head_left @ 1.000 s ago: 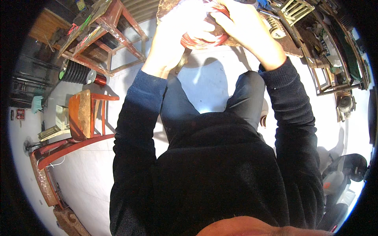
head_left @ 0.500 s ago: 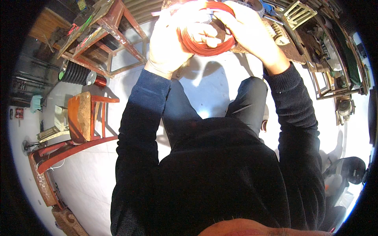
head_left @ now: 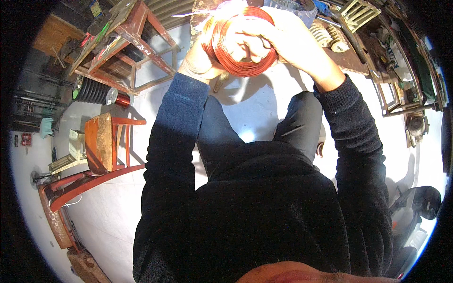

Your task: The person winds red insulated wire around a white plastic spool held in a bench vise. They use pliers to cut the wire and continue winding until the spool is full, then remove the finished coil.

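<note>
A thick ring of reddish copper wire hangs between my hands at the top centre, in front of a workbench. My left hand is wrapped round the ring's left side, partly behind the wire and washed out by bright light. From the right, my right hand curls over the ring's right side, its fingers bent into the open middle. A pale strip or tie sticks out past the coil's upper left. Glare hides the exact fingertips.
The brown workbench carries pale ribbed pieces and a bluish bin. To the left stand a worn wooden table, a copper wire spool, a black ribbed cylinder and a wooden chair.
The coil has come slightly lower and to the left, and its face is turned more toward me. My right hand's fingers have curled further into its middle.
</note>
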Demonstrator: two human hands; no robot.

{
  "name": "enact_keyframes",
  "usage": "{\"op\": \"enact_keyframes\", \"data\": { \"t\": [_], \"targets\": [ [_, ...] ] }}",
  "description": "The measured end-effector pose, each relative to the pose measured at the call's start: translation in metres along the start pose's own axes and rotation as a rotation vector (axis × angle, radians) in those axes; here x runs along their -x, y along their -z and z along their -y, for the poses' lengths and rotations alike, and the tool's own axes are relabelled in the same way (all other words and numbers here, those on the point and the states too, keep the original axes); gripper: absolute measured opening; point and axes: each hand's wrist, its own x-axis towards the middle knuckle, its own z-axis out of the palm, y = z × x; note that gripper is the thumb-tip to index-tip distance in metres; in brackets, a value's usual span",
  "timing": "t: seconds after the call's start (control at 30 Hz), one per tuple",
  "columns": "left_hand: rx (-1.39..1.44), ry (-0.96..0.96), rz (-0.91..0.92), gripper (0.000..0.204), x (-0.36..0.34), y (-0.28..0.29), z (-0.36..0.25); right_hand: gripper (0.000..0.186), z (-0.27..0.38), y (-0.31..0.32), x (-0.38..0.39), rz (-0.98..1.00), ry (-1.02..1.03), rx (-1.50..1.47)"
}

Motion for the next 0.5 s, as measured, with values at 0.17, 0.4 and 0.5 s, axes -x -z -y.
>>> {"op": "enact_keyframes", "data": {
  "t": [0.17, 0.4, 0.5],
  "targets": [
    [-0.041, -0.059, -0.048, 0.048, -0.003, 0.001, 0.002, 0.04, 0.03, 0.012, 0.0, 0.026, -0.567, -0.711],
    [-0.801, -0.193, -0.384, 0.034, 0.009, -0.013, -0.011, 0.038, 0.024, 0.012, -0.007, -0.188, -0.579, -0.465],
    [-0.703, -0.1, -0.359, 0.031, 0.019, -0.014, -0.017, 0.038, 0.014, 0.008, -0.003, -0.256, -0.697, -0.533]
  ]
}}
